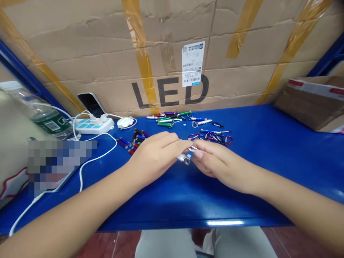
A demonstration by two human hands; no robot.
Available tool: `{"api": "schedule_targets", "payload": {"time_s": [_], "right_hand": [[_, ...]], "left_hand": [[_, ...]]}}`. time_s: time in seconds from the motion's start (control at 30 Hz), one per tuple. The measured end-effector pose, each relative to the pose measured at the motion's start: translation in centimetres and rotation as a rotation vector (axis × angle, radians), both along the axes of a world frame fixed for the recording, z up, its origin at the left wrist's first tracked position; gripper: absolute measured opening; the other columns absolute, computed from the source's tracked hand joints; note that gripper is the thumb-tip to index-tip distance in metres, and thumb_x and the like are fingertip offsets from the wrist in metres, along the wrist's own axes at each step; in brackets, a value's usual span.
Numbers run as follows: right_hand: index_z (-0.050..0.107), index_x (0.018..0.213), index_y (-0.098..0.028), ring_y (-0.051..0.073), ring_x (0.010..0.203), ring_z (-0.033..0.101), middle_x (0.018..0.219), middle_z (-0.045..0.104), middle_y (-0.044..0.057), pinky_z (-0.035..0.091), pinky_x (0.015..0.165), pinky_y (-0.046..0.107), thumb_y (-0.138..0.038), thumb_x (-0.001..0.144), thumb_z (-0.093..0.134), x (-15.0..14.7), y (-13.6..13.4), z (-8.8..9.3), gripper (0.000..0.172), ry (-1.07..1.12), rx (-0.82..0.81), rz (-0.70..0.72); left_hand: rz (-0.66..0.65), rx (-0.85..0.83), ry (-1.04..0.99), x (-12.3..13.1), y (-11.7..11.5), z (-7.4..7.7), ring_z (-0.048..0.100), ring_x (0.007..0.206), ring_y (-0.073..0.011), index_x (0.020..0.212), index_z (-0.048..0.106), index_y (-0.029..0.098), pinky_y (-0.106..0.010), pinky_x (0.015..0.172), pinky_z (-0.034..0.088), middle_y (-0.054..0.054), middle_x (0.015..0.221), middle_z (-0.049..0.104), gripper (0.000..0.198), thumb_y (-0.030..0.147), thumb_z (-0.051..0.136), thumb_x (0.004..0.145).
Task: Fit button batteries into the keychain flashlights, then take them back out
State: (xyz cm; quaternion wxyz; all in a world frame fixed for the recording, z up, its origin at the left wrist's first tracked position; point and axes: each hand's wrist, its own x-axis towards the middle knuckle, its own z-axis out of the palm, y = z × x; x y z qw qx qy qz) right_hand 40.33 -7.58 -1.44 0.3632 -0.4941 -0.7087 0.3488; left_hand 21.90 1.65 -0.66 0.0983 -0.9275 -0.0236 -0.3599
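Observation:
A small silver flashlight tube sticks out from under my left hand, whose fingers are closed around it. My right hand pinches a shiny silver clip, probably a carabiner, close to the left fingertips and just above the tube. Fingers hide most of both pieces. Loose coloured tubes lie beyond and beside my left hand. Past my right hand is a small heap of red, purple and black carabiners. Farther back, several keychain flashlights with clips lie in a group.
The blue tabletop ends against a large cardboard box marked LED. At left are a power strip, a charger, a bottle, a blurred-out phone-like device with white cables, and another phone. An open carton stands at right.

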Motion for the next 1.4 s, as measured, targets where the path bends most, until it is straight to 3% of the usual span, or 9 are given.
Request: {"api": "schedule_targets", "payload": {"time_s": [0.1, 0.2, 0.33, 0.47, 0.63, 0.93, 1.2, 1.4], "right_hand": [[0.035, 0.073, -0.023, 0.013, 0.059, 0.038, 0.066, 0.044, -0.002, 0.033, 0.056, 0.029, -0.036, 0.096, 0.033, 0.1, 0.3, 0.1, 0.026, -0.204, 0.131, -0.089], [0.031, 0.071, -0.024, 0.013, 0.057, 0.039, 0.065, 0.044, -0.002, 0.031, 0.054, 0.028, -0.037, 0.094, 0.032, 0.3, 0.5, -0.1, 0.026, -0.328, 0.201, -0.162], [0.028, 0.073, -0.025, 0.014, 0.051, 0.038, 0.061, 0.043, -0.002, 0.028, 0.051, 0.028, -0.037, 0.092, 0.031, 0.2, 0.6, -0.1, 0.022, -0.456, 0.213, -0.199], [0.026, 0.076, -0.025, 0.016, 0.051, 0.043, 0.062, 0.049, 0.001, 0.027, 0.051, 0.028, -0.031, 0.088, 0.031, -0.2, 0.5, 0.2, 0.014, -0.595, 0.174, -0.209], [0.031, 0.080, -0.024, 0.017, 0.052, 0.048, 0.063, 0.053, 0.003, 0.027, 0.049, 0.027, -0.030, 0.089, 0.030, -0.1, 0.5, 0.1, 0.011, -0.732, 0.251, -0.228], [0.042, 0.087, -0.020, 0.017, 0.044, 0.046, 0.057, 0.056, 0.005, 0.017, 0.044, 0.027, -0.033, 0.093, 0.031, 0.1, 0.6, -0.1, 0.018, -0.945, 0.342, -0.259], [0.047, 0.095, -0.016, 0.020, 0.049, 0.053, 0.064, 0.063, 0.010, 0.021, 0.045, 0.027, -0.033, 0.096, 0.026, 0.2, 0.6, 0.1, 0.026, -1.022, 0.237, -0.229], [0.052, 0.101, -0.016, 0.021, 0.058, 0.061, 0.072, 0.067, 0.008, 0.031, 0.050, 0.028, -0.040, 0.099, 0.030, 1.0, 0.3, 0.5, 0.032, -0.873, 0.162, -0.200]], "left_hand": [[0.102, -0.103, 0.079, 0.1, -0.1, -0.2, 0.060, 0.076, -0.0165, 0.112, 0.062, 0.013, -0.027, 0.069, 0.049, -0.006, 0.084, 0.065, 0.025, 0.017, 0.043, 0.097], [0.216, -0.392, 0.199, 0.3, -0.4, -0.3, 0.063, 0.083, -0.0179, 0.106, 0.061, 0.015, -0.030, 0.075, 0.050, -0.006, 0.092, 0.067, 0.021, 0.011, 0.050, 0.089], [0.191, -0.654, 0.259, 0.6, -0.9, -0.2, 0.060, 0.071, -0.0154, 0.085, 0.058, 0.017, -0.027, 0.069, 0.047, 0.000, 0.078, 0.063, 0.004, 0.014, 0.056, 0.087], [0.128, -0.676, 0.268, 0.7, -1.5, 0.3, 0.049, 0.060, -0.0116, 0.071, 0.051, 0.018, -0.023, 0.061, 0.039, 0.004, 0.065, 0.052, 0.019, 0.015, 0.057, 0.088], [0.116, -0.720, 0.269, 0.7, -1.7, 0.4, 0.042, 0.056, -0.0100, 0.067, 0.050, 0.017, -0.022, 0.057, 0.033, 0.005, 0.061, 0.046, 0.024, 0.020, 0.057, 0.090], [0.197, -1.021, 0.267, 0.7, -1.8, 0.3, 0.043, 0.059, -0.0104, 0.070, 0.054, 0.018, -0.023, 0.054, 0.033, 0.005, 0.062, 0.047, 0.025, 0.036, 0.056, 0.088], [0.151, -1.289, 0.189, 1.0, -1.4, -0.1, 0.033, 0.052, -0.0081, 0.079, 0.054, 0.018, -0.021, 0.050, 0.029, 0.007, 0.060, 0.038, 0.022, 0.039, 0.057, 0.087], [0.141, -1.235, 0.202, 0.8, -0.6, 0.2, 0.034, 0.050, -0.0076, 0.085, 0.056, 0.017, -0.021, 0.050, 0.031, 0.008, 0.059, 0.039, 0.025, 0.041, 0.052, 0.092]]}}
